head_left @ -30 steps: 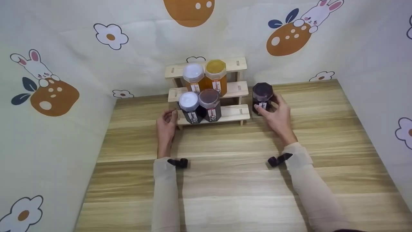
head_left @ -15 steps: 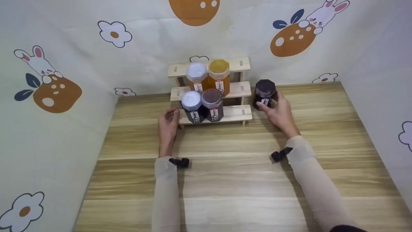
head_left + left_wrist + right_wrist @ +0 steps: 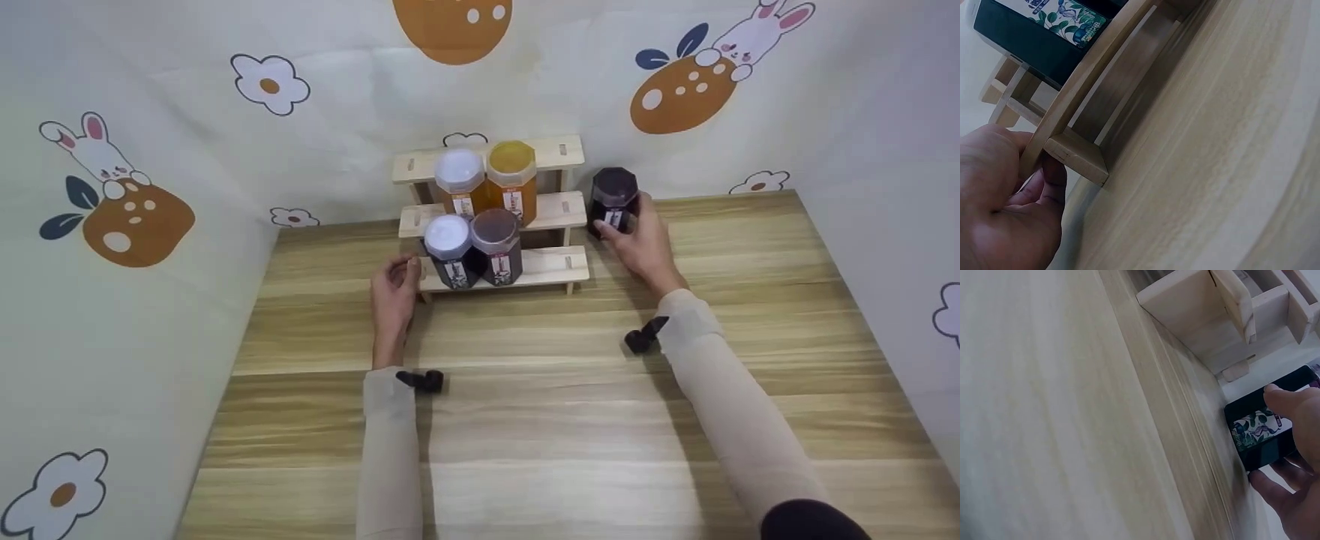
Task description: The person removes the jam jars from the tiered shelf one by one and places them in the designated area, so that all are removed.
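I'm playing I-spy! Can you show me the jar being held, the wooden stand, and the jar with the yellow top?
Held jar (image 3: 1257, 429): right wrist view, on its label.
Wooden stand (image 3: 553, 213): head view, on the middle step.
Yellow-topped jar (image 3: 512, 199): head view, on its label.

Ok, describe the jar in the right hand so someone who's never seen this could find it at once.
Start at the three-tiered wooden rack on the table. Just right of it in the head view, the right hand grips a dark, many-sided jar. Unlike the four other jars, it is off the rack, and its top looks darkest.
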`<state>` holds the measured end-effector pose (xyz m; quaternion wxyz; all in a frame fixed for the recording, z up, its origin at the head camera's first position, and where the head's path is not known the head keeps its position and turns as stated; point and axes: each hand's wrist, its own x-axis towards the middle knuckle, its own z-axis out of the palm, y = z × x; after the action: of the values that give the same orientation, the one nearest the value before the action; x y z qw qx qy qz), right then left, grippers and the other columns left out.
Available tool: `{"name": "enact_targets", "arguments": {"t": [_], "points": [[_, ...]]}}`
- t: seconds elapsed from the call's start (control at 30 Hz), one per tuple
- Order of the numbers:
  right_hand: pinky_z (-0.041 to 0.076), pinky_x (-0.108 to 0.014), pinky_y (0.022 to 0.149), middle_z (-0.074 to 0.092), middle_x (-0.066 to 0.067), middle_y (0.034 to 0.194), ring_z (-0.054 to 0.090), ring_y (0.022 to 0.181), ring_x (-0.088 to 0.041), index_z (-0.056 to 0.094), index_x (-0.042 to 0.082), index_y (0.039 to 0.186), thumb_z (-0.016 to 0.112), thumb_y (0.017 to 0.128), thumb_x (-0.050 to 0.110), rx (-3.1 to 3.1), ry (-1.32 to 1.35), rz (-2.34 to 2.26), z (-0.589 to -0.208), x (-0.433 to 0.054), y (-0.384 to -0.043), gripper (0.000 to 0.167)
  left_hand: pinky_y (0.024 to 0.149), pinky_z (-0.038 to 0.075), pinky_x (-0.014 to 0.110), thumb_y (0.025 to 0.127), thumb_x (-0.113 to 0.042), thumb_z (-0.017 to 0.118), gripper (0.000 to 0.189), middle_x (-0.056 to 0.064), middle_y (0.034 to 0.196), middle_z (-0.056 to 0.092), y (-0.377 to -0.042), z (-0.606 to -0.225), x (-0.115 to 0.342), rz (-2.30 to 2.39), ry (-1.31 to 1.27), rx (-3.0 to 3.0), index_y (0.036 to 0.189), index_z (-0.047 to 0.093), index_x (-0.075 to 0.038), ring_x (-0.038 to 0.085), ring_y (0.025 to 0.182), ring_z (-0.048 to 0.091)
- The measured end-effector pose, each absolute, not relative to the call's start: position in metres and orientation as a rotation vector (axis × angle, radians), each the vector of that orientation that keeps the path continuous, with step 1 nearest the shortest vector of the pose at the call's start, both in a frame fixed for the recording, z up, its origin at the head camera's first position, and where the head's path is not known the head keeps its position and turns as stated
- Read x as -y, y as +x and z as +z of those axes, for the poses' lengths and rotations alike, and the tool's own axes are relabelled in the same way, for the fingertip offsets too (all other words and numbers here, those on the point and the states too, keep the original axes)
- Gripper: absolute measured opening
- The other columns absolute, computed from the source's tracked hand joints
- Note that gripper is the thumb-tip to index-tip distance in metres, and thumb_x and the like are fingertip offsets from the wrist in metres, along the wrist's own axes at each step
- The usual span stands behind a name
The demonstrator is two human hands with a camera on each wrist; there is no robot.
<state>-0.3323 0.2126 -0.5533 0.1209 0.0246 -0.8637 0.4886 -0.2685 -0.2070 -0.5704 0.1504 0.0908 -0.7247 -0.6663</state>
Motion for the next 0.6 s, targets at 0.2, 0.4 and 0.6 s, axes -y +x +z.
{"name": "enact_targets", "arguments": {"t": [0.2,0.4,0.6], "points": [[0.039,-0.054,0.128,0.056,-0.029,0.156,0.054,0.148,-0.044,0.04,-0.001,0.158,0.086,0.095,0.024,2.534,0.076,1.432,-0.555,-0.214,-0.336,0.081,0.078,0.058,0.019,0.106,-0.013,0.07,0.025,0.022,0.114,0.073,-0.267,-0.57,0.206,-1.929,0.261,2.077,0.123,0.07,0.006,0.016,0.094,0.07],[0.039,-0.051,0.128,0.048,-0.026,0.162,0.05,0.151,-0.043,0.034,0.002,0.163,0.088,0.093,0.026,2.483,0.101,1.518,-0.56,-0.218,-0.334,0.091,0.079,0.059,0.02,0.106,-0.012,0.07,0.026,0.021,0.114,0.073,-0.269,-0.572,0.205,-1.933,0.246,2.086,0.124,0.069,0.006,0.017,0.096,0.071],[0.034,-0.052,0.131,0.043,-0.025,0.167,0.046,0.154,-0.04,0.026,0.004,0.168,0.088,0.093,0.033,2.459,0.098,1.519,-0.556,-0.216,-0.325,0.103,0.078,0.057,0.021,0.106,-0.012,0.07,0.025,0.021,0.115,0.073,-0.269,-0.572,0.207,-1.939,0.246,2.057,0.123,0.07,0.006,0.017,0.096,0.07]]}}
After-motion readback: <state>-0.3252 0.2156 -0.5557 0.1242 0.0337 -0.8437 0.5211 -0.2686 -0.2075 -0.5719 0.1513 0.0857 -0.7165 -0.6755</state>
